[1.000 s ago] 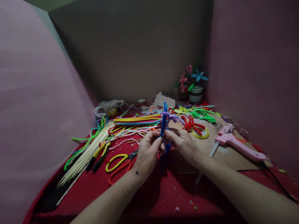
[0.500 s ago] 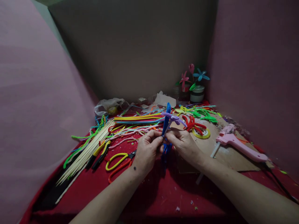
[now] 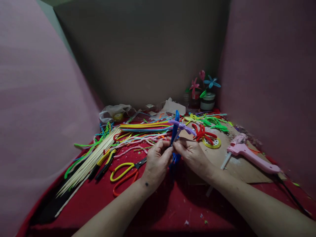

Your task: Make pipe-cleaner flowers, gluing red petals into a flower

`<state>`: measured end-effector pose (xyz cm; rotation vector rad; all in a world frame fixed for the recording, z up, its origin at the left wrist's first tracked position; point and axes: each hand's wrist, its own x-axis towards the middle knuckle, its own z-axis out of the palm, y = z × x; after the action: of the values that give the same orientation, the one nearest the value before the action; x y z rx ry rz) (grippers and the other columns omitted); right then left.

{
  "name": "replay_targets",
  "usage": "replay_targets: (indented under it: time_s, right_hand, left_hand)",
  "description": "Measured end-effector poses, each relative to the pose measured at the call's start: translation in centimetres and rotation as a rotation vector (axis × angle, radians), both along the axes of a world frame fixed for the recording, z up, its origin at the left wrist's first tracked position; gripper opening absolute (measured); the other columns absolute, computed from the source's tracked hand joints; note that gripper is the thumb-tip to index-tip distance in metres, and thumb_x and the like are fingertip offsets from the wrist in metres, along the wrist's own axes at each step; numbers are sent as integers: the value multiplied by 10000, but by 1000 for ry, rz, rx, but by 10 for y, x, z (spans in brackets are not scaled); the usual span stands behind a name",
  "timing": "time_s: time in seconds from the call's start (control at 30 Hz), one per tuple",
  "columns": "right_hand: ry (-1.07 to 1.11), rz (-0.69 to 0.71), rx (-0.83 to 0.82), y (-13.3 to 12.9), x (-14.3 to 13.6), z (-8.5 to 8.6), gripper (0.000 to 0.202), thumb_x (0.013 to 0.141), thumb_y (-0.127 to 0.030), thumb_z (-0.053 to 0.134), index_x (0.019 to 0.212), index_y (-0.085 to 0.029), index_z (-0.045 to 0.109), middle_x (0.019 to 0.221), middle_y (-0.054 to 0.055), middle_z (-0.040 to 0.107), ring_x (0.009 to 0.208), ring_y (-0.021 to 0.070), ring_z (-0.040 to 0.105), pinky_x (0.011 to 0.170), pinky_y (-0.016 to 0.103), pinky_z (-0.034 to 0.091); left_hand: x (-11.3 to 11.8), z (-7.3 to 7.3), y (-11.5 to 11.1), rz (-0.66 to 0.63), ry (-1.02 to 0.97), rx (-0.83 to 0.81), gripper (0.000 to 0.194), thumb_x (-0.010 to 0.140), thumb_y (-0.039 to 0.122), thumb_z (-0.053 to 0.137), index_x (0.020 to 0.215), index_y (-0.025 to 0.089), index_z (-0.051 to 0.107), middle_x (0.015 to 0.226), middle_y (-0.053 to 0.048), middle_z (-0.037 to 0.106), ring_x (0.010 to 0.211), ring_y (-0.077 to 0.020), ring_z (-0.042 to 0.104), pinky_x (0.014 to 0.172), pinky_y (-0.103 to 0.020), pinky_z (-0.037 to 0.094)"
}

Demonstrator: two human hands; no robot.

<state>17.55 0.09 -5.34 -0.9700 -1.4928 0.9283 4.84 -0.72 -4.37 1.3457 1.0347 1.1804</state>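
My left hand [image 3: 158,162] is closed in a pinch on a bundle of blue pipe cleaners [image 3: 176,124], whose loops stand up above the fingers and hang below them. Fingertip to fingertip with it, my right hand [image 3: 194,155] pinches the same spot, where the thin stem of a purple pipe-cleaner flower [image 3: 183,127] runs down against the blue. Its purple petals spread just above my right hand. The fingers hide the join itself. Scissors [image 3: 123,171] with one yellow and one red handle lie left of my left hand.
Bamboo sticks [image 3: 91,161], pliers [image 3: 106,164] and colored pipe cleaners [image 3: 145,126] lie left. To the right, cardboard [image 3: 237,171] bears a pink glue gun [image 3: 254,154], a red pipe-cleaner piece [image 3: 203,132] and a yellow-rimmed disc [image 3: 214,143]. Pipe-cleaner flowers [image 3: 211,82] stand behind.
Both hands keep their pinch, with only slight finger movement at the join. The view has shifted a little, and more of the scissors' pivot now shows beside my left hand.
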Motion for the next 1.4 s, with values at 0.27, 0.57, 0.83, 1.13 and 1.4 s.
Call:
replay_targets:
  time_s: [0.27,0.57,0.83,1.13,1.4]
  right_hand:
    - [200,180,-132,-1,-2,3,286,813,-362,483,595,-182,530,514,-13,537,486,121,501,510,244,417]
    - [356,86,-140,0,-3,2,207,703,-352,623,626,-161,608,611,-4,524,565,118,459,538,249,401]
    - [225,-6,-121,-3,-4,8,165,730,-305,594,708,-157,665,645,-3,516,614,124,429,568,243,369]
    - [229,121,-66,-5,-2,12,167,750,-270,581,619,-175,624,600,-19,514,602,118,440,592,247,381]
    - [480,289,-183,7,-1,2,123,650,-273,711,746,-195,708,742,14,624,711,154,532,684,296,422]
  left_hand:
    - [1,-1,1,-56,24,69,146,772,273,545,865,167,507,532,60,504,425,-62,439,439,-183,358]
    - [-1,3,3,-96,-70,-42,193,743,312,579,834,151,522,543,39,526,416,-81,464,379,-186,366]
    - [-3,-2,4,47,283,306,118,806,251,499,763,173,577,616,32,509,531,-73,431,512,-181,346]
    - [-8,4,3,-113,-17,4,161,798,284,522,701,158,494,524,75,357,415,-26,272,403,-155,232]
    - [-17,11,5,-387,-327,-232,167,797,290,549,723,152,491,509,77,394,339,3,177,329,-124,181]
